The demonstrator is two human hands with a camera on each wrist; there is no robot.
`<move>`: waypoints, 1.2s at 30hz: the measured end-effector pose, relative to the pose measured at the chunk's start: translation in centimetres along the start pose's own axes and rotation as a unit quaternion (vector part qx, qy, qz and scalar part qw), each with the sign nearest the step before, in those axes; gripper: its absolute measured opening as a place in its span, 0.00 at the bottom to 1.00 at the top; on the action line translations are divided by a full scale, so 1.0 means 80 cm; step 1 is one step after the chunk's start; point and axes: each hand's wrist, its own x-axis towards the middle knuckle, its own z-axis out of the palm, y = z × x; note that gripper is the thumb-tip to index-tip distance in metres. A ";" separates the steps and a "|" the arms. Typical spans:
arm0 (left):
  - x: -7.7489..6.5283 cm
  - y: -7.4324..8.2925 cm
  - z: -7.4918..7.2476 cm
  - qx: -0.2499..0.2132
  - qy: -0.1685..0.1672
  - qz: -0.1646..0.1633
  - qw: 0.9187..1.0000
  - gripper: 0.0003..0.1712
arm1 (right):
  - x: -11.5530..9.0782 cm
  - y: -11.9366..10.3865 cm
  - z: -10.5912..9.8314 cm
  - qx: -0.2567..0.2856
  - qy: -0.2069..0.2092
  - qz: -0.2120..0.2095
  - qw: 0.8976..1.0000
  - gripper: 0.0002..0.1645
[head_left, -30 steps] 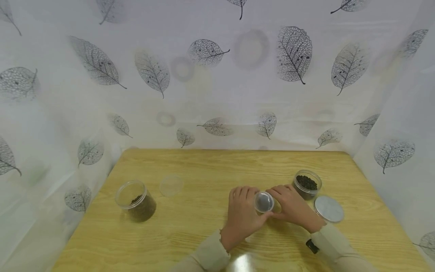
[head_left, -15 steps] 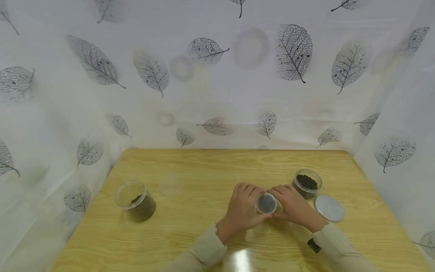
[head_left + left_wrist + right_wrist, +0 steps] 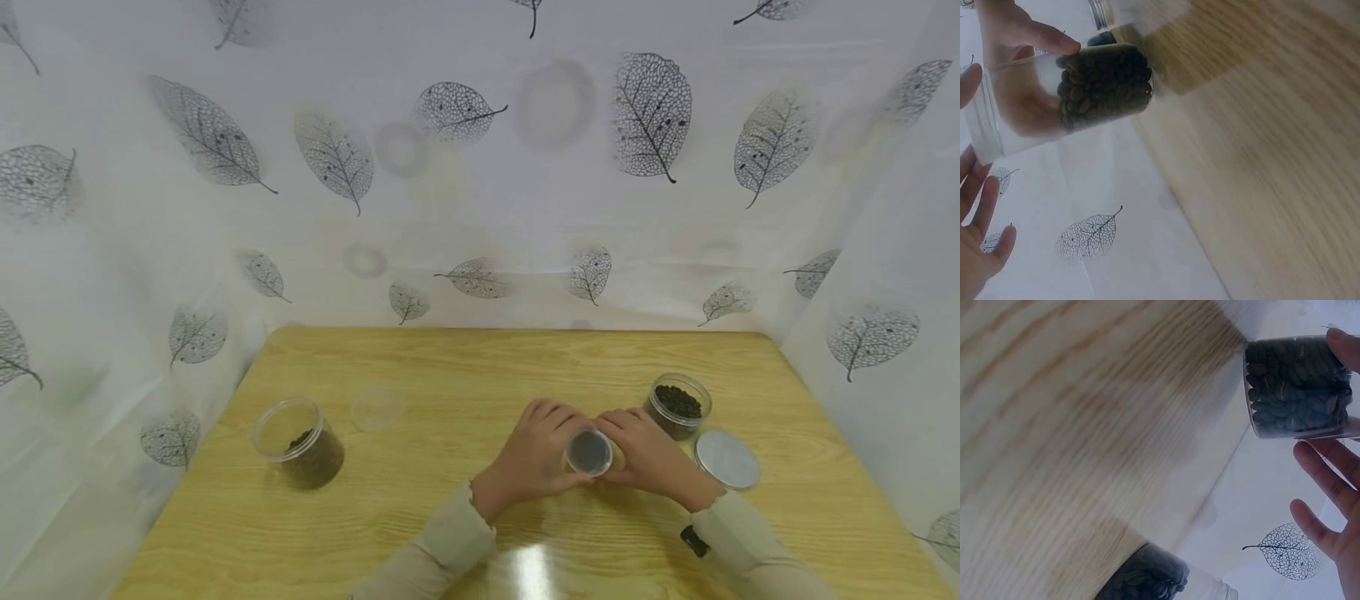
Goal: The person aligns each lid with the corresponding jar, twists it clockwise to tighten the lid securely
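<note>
Between both hands stands a clear jar partly filled with dark coffee beans, its base close to the wooden table. The right hand grips the jar's body, its thumb showing against the side in the right wrist view. At the top, the left hand holds the round lid, thumb on one side and fingers on the other. In the left wrist view the lid looks whitish and translucent, with a bare stretch of jar wall between it and the beans.
Behind the right hand is an open jar of dark beans, beside a silver lid. On the left stand another open jar with dark contents and a clear disc-shaped lid. A leaf-print curtain surrounds the table.
The left hand has turned about the lid, its wrist swinging left and its knuckles rising slightly. The lid's top has shifted a little to the right. The right hand has stayed nearly still.
</note>
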 end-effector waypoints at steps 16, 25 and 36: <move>0.001 -0.005 -0.006 -0.012 -0.044 0.017 0.999 0.41 | -0.001 0.000 0.000 -0.005 -0.002 -0.005 1.000 0.42; -0.008 0.014 0.003 0.049 0.045 -0.088 0.994 0.54 | 0.000 -0.004 0.001 -0.017 0.010 -0.001 1.000 0.43; -0.014 0.033 0.008 0.061 0.087 -0.158 0.982 0.41 | 0.001 -0.005 0.000 -0.022 -0.011 0.014 1.000 0.46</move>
